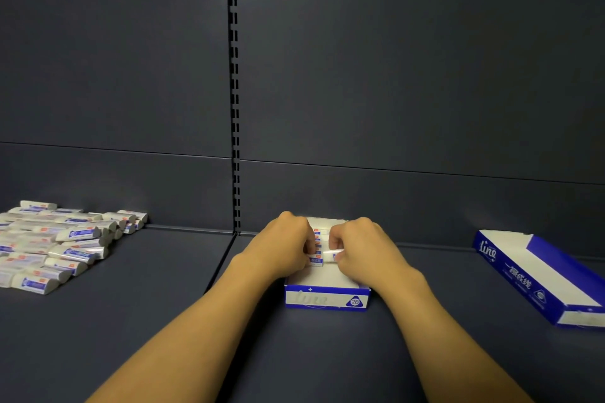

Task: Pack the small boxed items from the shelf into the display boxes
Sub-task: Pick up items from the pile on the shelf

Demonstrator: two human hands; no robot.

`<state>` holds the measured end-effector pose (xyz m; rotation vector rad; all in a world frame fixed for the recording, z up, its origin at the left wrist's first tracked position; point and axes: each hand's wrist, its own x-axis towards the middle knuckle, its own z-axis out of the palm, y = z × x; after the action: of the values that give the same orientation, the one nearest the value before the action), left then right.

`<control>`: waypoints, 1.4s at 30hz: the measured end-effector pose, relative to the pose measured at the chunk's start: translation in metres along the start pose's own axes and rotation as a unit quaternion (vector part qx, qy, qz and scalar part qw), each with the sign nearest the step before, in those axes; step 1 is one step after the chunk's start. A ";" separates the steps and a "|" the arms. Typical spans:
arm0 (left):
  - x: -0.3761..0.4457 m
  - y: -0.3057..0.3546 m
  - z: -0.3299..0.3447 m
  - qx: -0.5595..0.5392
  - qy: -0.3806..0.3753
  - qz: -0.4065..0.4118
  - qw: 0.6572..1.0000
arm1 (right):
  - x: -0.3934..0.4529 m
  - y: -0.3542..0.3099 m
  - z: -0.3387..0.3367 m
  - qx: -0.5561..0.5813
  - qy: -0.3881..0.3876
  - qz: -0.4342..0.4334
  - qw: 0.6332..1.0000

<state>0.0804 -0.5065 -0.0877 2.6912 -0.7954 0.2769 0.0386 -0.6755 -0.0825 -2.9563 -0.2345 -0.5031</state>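
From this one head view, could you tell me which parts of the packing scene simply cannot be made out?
- Rows inside the middle display box: how many are packed, hidden by the left hand and right hand.
- Loose item pile: its extent, cut off by the left edge.
- Second display box: its near end, cut off by the right edge.
- Item label print: too small and blurred.

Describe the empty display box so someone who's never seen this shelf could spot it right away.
On the dark grey metal shelf, look to the far right, past both hands. There the long blue-and-white cardboard display box lies alone at an angle. Unlike the smaller blue-and-white box in the middle that the hands are filling, its white inside holds nothing.
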 end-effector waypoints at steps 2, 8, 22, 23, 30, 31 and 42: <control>0.000 0.000 0.000 -0.001 0.002 0.003 1.000 | 0.001 -0.001 0.002 -0.005 -0.005 0.001 1.000; -0.001 0.000 0.001 -0.004 0.013 0.013 1.000 | 0.005 0.002 0.009 -0.001 -0.010 0.012 1.000; 0.005 -0.002 0.004 0.034 0.002 0.021 0.999 | 0.006 -0.002 0.012 -0.048 -0.003 0.007 0.999; 0.005 -0.001 0.003 0.037 0.001 0.019 0.999 | 0.004 -0.004 0.010 -0.048 -0.002 0.006 0.999; -0.001 0.023 -0.016 0.129 -0.048 0.037 0.990 | -0.004 -0.013 -0.023 -0.080 -0.050 -0.057 0.994; -0.002 0.026 -0.021 0.124 -0.060 0.040 0.990 | -0.004 -0.012 -0.027 -0.073 -0.064 -0.060 0.993; -0.055 0.000 -0.076 0.121 0.029 -0.093 0.988 | -0.015 -0.010 -0.058 0.003 -0.049 -0.081 0.996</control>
<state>0.0275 -0.4525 -0.0317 2.9429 -0.5177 0.4282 0.0045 -0.6767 -0.0322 -2.9753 -0.4876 -0.3749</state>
